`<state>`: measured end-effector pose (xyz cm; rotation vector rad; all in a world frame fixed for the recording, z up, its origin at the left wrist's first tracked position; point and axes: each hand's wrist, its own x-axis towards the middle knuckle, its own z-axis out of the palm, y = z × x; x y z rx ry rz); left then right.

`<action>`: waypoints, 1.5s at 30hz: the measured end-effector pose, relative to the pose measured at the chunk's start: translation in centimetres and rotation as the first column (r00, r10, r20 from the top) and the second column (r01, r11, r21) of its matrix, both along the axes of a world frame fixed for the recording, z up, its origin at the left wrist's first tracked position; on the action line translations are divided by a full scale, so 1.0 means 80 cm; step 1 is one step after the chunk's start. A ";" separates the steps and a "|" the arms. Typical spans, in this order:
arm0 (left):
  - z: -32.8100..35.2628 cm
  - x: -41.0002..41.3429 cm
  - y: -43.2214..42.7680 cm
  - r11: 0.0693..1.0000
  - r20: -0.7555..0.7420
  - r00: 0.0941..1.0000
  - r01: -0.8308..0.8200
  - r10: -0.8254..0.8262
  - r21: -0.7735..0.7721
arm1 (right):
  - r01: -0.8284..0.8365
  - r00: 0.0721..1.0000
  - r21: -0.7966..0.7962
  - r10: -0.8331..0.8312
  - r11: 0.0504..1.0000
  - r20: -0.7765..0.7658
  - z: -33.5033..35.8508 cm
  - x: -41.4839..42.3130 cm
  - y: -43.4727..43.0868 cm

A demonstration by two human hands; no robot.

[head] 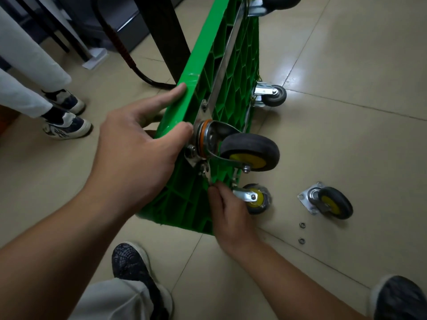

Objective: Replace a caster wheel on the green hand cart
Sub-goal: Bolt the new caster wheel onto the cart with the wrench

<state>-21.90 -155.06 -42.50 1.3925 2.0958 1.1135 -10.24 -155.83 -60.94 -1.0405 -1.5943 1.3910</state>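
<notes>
The green hand cart stands on its side on the tiled floor, ribbed underside facing right. My left hand grips its upper edge, thumb beside the mounting plate of a black caster with a yellow hub. My right hand pinches a small metal fastener at that plate's lower corner. A second yellow-hub caster sits just below, partly hidden by my right hand. A loose caster lies on the floor to the right, with two small nuts near it.
Two grey casters are at the cart's far end. Another person's legs and shoes stand at left. A black post and a black curved tube are behind the cart. My shoes are below.
</notes>
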 end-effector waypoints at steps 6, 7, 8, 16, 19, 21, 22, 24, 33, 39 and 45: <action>0.003 0.004 0.000 1.000 -0.086 0.996 -0.006 0.004 -0.026 | -0.064 0.989 -0.490 -0.008 0.870 -0.144 0.084 0.004 -0.024; 0.003 0.006 0.000 1.000 -0.086 0.996 -0.008 0.006 -0.020 | -0.087 0.983 -0.581 -0.023 0.810 -0.180 0.099 0.005 -0.023; 0.002 0.006 0.000 1.000 -0.082 0.997 -0.011 0.010 -0.014 | -0.105 0.978 -0.658 -0.044 0.746 -0.206 0.112 0.007 -0.021; 0.005 0.003 -0.001 1.000 -0.041 0.999 0.000 -0.001 -0.028 | 0.007 0.991 -0.437 -0.066 0.899 -0.120 0.115 0.022 -0.043; 0.006 0.002 -0.003 0.999 -0.029 1.000 -0.004 0.003 -0.039 | 0.014 0.997 0.031 -0.016 0.999 0.080 0.069 0.043 -0.053; 0.005 0.003 -0.002 0.999 -0.015 1.000 0.002 -0.002 -0.035 | -0.014 0.985 0.180 -0.018 0.983 0.174 0.043 0.057 -0.044; 0.003 0.001 -0.002 0.999 -0.018 1.000 0.000 -0.001 -0.036 | -0.017 0.979 0.231 -0.031 0.973 0.200 0.032 0.058 -0.038; 0.003 0.001 0.000 0.999 -0.025 0.999 0.020 -0.021 -0.033 | 0.015 0.972 0.300 -0.084 0.954 0.220 0.021 0.058 -0.021; -0.001 -0.003 0.001 0.999 -0.056 0.998 0.014 -0.017 -0.045 | 0.025 0.988 0.379 -0.081 0.925 0.133 -0.020 0.025 0.043; -0.002 -0.002 -0.001 1.000 -0.025 1.000 0.010 -0.010 -0.029 | -0.050 0.985 0.329 -0.008 0.943 0.173 -0.038 0.019 0.069; -0.003 -0.002 0.000 1.000 -0.065 0.998 0.001 -0.002 -0.012 | -0.148 0.983 0.242 0.115 0.959 0.146 -0.033 0.006 0.062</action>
